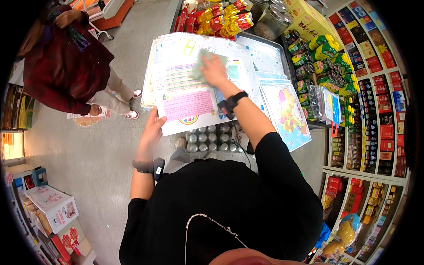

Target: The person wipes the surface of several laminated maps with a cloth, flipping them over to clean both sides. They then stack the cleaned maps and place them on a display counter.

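Observation:
My right hand (213,70) presses a grey-green cloth (197,73) flat against a printed educational sheet (170,128). This sheet has a pink text block and a coloured table, and it lies on a stack of similar papers. At the near left corner of the sheet, my left hand (153,127) pinches the edge, thumb on top and fingers mostly hidden below. A colourful map sheet (287,115) rests to the right of my right forearm, its near end hanging past the counter edge.
Red and gold snack packets (225,22), a lidded jar (270,24) and green-labelled containers (324,57) crowd the counter's far and right sides. Packed cans (207,139) sit below the near edge. Stocked shelves (375,97) line the right. A person (66,66) stands at left.

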Demonstrator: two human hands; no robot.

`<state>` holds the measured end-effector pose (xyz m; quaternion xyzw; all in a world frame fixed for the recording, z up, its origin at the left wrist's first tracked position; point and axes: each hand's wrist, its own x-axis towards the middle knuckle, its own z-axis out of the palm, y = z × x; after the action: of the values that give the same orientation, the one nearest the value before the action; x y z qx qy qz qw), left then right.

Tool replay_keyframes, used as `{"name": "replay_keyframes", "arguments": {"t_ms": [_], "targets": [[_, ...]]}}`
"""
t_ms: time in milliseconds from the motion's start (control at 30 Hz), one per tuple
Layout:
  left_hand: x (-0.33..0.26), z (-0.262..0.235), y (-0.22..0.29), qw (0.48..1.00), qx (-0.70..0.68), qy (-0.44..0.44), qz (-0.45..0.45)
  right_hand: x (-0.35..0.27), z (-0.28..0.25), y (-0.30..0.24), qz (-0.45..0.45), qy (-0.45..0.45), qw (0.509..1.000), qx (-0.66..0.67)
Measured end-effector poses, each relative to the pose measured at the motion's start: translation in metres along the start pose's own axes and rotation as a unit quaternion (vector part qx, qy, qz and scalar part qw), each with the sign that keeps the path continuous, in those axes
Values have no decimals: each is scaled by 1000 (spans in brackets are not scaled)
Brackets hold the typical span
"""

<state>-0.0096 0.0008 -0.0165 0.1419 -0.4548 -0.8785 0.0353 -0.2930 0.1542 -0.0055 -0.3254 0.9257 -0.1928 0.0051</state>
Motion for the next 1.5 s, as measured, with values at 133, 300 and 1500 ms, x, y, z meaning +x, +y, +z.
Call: {"name": "replay_keyframes", "arguments": {"t_ms": [133,300,1500], "targets": [[-4,3,2,1000,11,15,-5,-13,-9,15,163,18,986,-2],[-7,10,10,999,-8,2,-33,-9,-1,-52,-1,-28,999,-25],[-5,17,9,998,-45,35,-21,-150,-31,-86,-366,-122,921,47]]}}
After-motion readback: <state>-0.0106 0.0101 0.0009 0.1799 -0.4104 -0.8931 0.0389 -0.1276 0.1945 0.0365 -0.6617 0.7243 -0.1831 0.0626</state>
